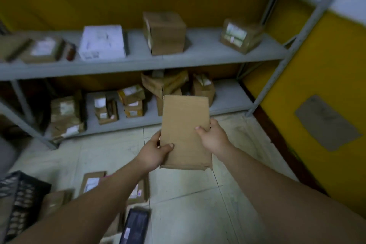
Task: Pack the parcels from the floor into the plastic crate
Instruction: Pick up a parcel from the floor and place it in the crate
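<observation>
I hold a flat brown cardboard parcel [185, 130] in the air in front of me, above the tiled floor. My left hand [153, 152] grips its lower left edge, thumb on top. My right hand [213, 135] grips its right edge. The black plastic crate [21, 200] stands at the lower left, only partly in view. On the floor beside it lie more parcels: a brown one with a white label [91, 182], another brown one [56, 200] next to the crate, one partly hidden under my left forearm [138, 192], and a dark flat package [136, 226].
A grey metal shelf unit [142, 61] fills the wall ahead, with several boxes on its upper and lower boards. Its upright post [287, 59] stands at the right. A yellow wall [316, 85] runs along the right side.
</observation>
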